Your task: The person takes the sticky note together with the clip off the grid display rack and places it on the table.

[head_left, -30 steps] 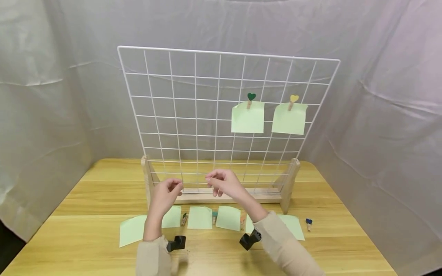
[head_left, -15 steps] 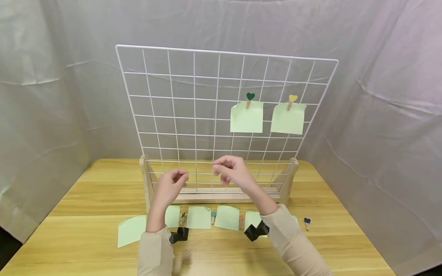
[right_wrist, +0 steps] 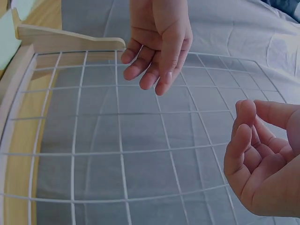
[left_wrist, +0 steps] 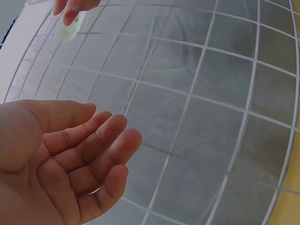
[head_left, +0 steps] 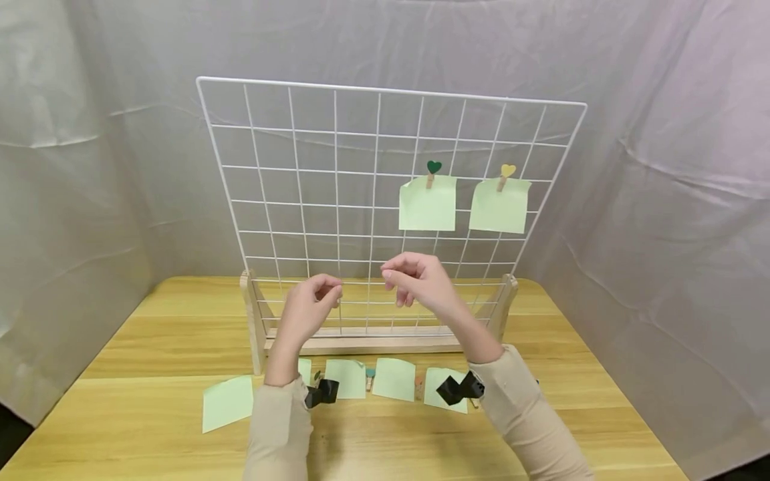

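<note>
My left hand (head_left: 305, 307) hovers in front of the lower part of a white wire grid (head_left: 375, 174). Its fingers are loosely bent, and the left wrist view shows nothing in them. To its right and slightly higher is my right hand (head_left: 424, 280), also before the wires. In the right wrist view its thumb and forefinger tips meet, with no object visible between them. Two pale green paper notes hang on the grid: one note (head_left: 428, 207) under a dark green heart clothespin (head_left: 434, 167), the other note (head_left: 499, 208) under a yellow heart clothespin (head_left: 508, 171).
A wooden stand (head_left: 385, 344) supports the grid on the wooden table (head_left: 150, 434). Several green notes lie in a row in front, including a left one (head_left: 227, 404) and a middle one (head_left: 394, 379). Small clothespins, such as a teal one (head_left: 369, 377), lie among them. My forearms hide part of the row.
Both hands have risen and moved somewhat right, from near the stand's base to the grid's lower wires. The hanging notes stay put on the grid.
</note>
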{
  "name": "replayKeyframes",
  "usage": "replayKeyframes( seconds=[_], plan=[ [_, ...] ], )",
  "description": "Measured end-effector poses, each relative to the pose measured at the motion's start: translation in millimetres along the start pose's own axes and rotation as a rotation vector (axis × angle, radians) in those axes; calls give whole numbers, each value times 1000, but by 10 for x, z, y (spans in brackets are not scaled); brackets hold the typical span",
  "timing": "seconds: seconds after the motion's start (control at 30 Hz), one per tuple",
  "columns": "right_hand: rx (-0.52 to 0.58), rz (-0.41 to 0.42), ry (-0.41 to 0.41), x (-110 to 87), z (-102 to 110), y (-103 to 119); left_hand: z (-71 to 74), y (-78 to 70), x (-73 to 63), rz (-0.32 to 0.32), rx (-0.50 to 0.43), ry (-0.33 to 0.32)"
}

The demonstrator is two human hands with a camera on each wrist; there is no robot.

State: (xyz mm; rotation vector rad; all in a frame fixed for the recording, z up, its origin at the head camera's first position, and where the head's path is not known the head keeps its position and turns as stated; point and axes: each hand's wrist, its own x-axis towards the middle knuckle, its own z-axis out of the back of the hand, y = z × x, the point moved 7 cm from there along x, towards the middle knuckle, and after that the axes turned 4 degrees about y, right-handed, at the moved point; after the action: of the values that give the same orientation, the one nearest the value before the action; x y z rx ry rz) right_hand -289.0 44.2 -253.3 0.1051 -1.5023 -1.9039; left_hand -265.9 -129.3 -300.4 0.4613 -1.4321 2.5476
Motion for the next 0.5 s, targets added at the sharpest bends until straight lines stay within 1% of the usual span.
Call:
replayKeyframes(
  seconds=[0.17,0.27,0.4,0.5],
  plan=[
    [-41,8,0,14,86,81,-24,-169,64,-62,-9,3],
    [-53,-4,-6,13,134,138,-39,-277,93,-101,-17,3],
    [-55,-33,-22,21,199,212,-41,-391,134,-138,-23,-2],
    [-66,-33,-24,37,246,253,-33,-471,163,-160,-19,-4]
  ],
)
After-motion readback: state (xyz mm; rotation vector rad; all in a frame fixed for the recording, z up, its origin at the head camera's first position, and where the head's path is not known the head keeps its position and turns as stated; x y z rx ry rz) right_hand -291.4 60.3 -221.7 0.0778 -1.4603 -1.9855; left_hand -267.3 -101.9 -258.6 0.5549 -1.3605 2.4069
